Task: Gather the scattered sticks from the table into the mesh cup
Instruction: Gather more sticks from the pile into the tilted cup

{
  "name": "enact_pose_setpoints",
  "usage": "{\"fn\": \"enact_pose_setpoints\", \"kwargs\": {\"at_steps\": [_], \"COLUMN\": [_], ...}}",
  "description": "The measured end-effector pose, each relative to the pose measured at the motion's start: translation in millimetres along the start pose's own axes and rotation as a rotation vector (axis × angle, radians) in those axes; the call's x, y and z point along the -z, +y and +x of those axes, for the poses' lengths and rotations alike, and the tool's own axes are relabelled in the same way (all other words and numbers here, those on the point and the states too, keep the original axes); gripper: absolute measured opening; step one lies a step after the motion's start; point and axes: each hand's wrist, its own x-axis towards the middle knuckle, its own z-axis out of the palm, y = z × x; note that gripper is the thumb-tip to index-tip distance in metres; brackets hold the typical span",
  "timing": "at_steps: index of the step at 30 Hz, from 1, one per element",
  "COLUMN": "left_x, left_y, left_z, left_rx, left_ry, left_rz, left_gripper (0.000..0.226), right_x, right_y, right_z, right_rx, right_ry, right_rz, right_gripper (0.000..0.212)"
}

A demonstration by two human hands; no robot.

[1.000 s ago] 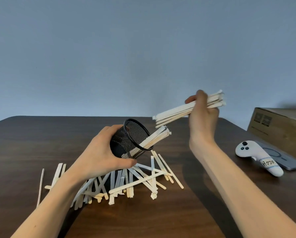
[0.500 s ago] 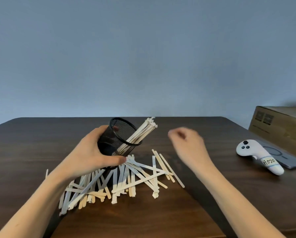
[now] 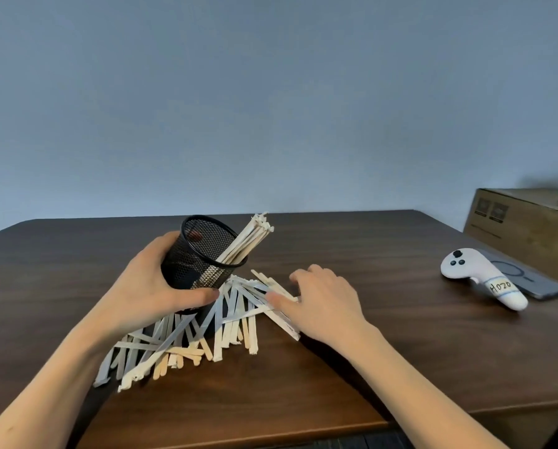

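A black mesh cup (image 3: 203, 254) is held tilted toward the right above the table, with my left hand (image 3: 144, 286) wrapped around its side. A bundle of pale sticks (image 3: 248, 239) leans out of the cup's rim at the right. Below and in front of the cup lies a heap of several scattered sticks (image 3: 187, 338) on the dark wooden table (image 3: 400, 351). My right hand (image 3: 323, 303) rests palm down on the right end of the heap, fingers spread over the sticks there, thumb touching them.
A white game controller (image 3: 484, 277) labelled "H020" lies at the right on a grey phone (image 3: 530, 283). A cardboard box (image 3: 523, 225) stands at the far right. The table's front edge runs close below my forearms.
My right hand dropped its bundle into the cup, then came down onto the right end of the heap. My left hand brought the cup lower and more upright.
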Motion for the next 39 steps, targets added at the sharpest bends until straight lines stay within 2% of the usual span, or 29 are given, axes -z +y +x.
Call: {"fn": "enact_pose_setpoints", "kwargs": {"at_steps": [2,7,11,13,16,19,24,29,35,39], "left_x": [1,0,0,-1,-1,-1,-3,-3,-4,-4], "left_y": [-1,-3,-5,-5,-6,-7,-8,-7,-7,-7], "left_z": [0,-2,-1,-1,-1,-1,-1,-2,-3,-3], "left_rx": [-0.008,-0.008,-0.002,0.000,0.004,0.003,-0.002,-0.005,-0.006,-0.011], "left_ry": [0.008,0.001,0.003,-0.003,-0.008,-0.001,-0.011,0.004,0.006,0.008], "left_rz": [-0.010,0.002,0.005,0.015,0.017,0.024,0.044,0.039,0.024,0.020], "left_gripper": [0.089,0.090,0.095,0.095,0.095,0.092,0.095,0.096,0.094,0.092], "right_x": [2,5,8,7,12,19,18,5,-4,-4], "right_y": [3,3,-9,-17,-18,-22,-35,-32,-16,-6], "right_z": [-3,-5,1,6,12,14,15,12,12,16], "right_rx": [0.039,0.075,0.048,0.043,0.024,0.054,0.044,-0.019,-0.061,-0.035], "right_ry": [-0.017,0.070,-0.059,-0.130,-0.140,-0.189,-0.311,-0.230,-0.090,0.043], "right_rz": [-0.109,-0.258,-0.179,-0.147,-0.088,-0.192,-0.302,-0.291,-0.196,0.043], "right_gripper": [0.070,0.065,0.083,0.074,0.043,0.024,0.039,0.045,0.030,0.023]}}
